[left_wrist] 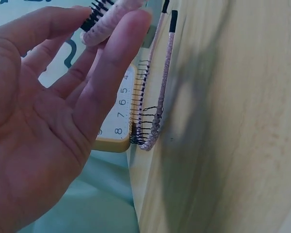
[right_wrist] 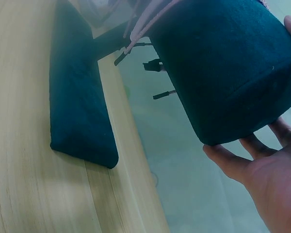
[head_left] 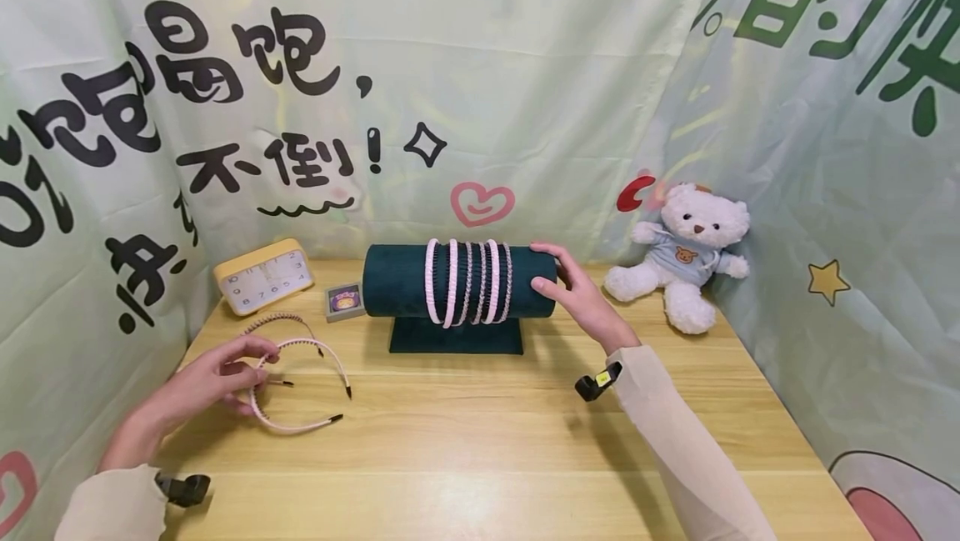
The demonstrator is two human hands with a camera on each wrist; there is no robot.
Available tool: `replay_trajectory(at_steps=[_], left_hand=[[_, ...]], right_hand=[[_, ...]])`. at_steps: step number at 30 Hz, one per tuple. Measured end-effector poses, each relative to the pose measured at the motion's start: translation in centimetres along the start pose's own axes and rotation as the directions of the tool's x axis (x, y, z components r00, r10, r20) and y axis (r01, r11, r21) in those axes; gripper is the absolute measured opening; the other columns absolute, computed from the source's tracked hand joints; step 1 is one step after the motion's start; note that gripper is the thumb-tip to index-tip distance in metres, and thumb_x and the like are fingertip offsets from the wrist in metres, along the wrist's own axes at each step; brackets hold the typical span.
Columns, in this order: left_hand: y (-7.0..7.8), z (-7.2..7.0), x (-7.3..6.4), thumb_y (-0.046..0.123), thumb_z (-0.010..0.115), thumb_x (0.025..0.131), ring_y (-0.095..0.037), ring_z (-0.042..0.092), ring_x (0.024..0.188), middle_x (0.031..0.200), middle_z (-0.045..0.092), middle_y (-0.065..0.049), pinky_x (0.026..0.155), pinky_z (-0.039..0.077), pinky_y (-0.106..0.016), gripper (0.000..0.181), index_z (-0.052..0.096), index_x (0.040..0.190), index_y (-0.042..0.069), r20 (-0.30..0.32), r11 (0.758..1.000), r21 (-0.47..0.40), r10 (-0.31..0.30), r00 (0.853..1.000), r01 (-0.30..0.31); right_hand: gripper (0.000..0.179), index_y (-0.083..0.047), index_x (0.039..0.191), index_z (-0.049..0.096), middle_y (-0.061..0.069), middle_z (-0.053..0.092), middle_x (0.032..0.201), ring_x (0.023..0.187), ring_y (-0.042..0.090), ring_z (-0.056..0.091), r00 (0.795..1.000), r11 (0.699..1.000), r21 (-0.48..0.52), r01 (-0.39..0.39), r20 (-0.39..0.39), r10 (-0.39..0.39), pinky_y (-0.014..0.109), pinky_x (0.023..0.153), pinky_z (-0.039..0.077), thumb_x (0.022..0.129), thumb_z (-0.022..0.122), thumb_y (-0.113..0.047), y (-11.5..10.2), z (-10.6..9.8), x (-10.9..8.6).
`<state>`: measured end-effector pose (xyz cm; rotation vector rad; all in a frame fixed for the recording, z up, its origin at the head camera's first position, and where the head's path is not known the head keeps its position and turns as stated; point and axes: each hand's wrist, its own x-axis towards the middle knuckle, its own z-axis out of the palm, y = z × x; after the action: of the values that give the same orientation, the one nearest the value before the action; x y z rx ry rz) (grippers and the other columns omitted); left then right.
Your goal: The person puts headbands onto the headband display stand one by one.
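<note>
My left hand (head_left: 217, 374) pinches a pale pink headband (head_left: 288, 429) with a toothed inner side, its two black-tipped ends pointing right in the head view. Behind it, a thinner braided headband (left_wrist: 167, 73) lies on the table beside the clock. A dark teal velvet roll stand (head_left: 401, 283) carries several pink and braided headbands (head_left: 452, 283) side by side around its middle. At the roll's right end, my right hand (head_left: 588, 299) grips the rim, thumb in front and fingers over the top and back. The right wrist view shows fingertips (right_wrist: 218, 155) against that end.
A yellow clock (head_left: 262, 277) stands at the back left, with a small grey framed picture (head_left: 344, 302) between it and the stand. A white teddy bear (head_left: 690, 249) in a blue top sits at the back right. Printed cloth (head_left: 562, 107) walls in the wooden table (head_left: 465, 458).
</note>
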<state>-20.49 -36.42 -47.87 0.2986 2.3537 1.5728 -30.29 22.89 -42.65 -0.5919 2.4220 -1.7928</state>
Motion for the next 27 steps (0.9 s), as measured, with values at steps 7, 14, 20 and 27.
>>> replay_trajectory(at_steps=[7, 14, 20, 27], left_hand=[[-0.03, 0.19, 0.08, 0.021, 0.063, 0.112, -0.019, 0.072, 0.101, 0.126, 0.068, -0.006, 0.078, 0.068, -0.043, 0.042, 0.055, 0.143, -0.007, -0.016, 1.000, 0.005, 0.011, 1.000, -0.011], [0.15, 0.30, -0.07, 0.019, 0.063, 0.112, -0.023, 0.073, 0.094, 0.121, 0.071, -0.008, 0.076, 0.067, -0.043, 0.039, 0.059, 0.146, 0.001, -0.013, 0.999, -0.030, 0.013, 1.000, -0.013], [0.15, 0.34, 0.05, 0.014, 0.063, 0.111, -0.024, 0.075, 0.093, 0.120, 0.073, -0.008, 0.076, 0.067, -0.044, 0.034, 0.063, 0.145, 0.012, -0.006, 0.995, -0.093, 0.033, 0.999, -0.033], [0.42, 0.63, 0.36, 0.008, 0.059, 0.111, -0.019, 0.075, 0.098, 0.124, 0.072, 0.001, 0.081, 0.066, -0.038, 0.029, 0.065, 0.139, 0.008, -0.043, 0.988, -0.105, 0.107, 0.993, -0.111]], right_hand=[[0.063, -0.026, 0.167, 0.039, 0.005, 0.035, 0.174, 0.157, 0.040, 0.037, 1.000, 1.000, -0.010, -0.001, 0.000, 0.001, 0.068, 0.125, 0.035, 0.110, 0.066, -0.036, 0.09, -0.06, 0.05], [0.064, -0.024, 0.167, 0.038, 0.005, 0.034, 0.174, 0.156, 0.040, 0.039, 1.000, 1.000, -0.010, 0.009, 0.004, -0.009, 0.068, 0.123, 0.037, 0.110, 0.065, -0.034, 0.02, 0.00, 0.04], [0.062, -0.030, 0.166, 0.040, 0.005, 0.036, 0.173, 0.155, 0.040, 0.039, 1.000, 1.000, -0.010, 0.002, 0.000, -0.002, 0.068, 0.124, 0.037, 0.110, 0.066, -0.035, 0.08, -0.06, -0.02], [0.063, -0.027, 0.167, 0.039, 0.003, 0.034, 0.175, 0.157, 0.039, 0.037, 1.000, 1.000, -0.009, 0.006, 0.004, -0.006, 0.068, 0.124, 0.036, 0.110, 0.066, -0.035, 0.19, -0.11, 0.07]])
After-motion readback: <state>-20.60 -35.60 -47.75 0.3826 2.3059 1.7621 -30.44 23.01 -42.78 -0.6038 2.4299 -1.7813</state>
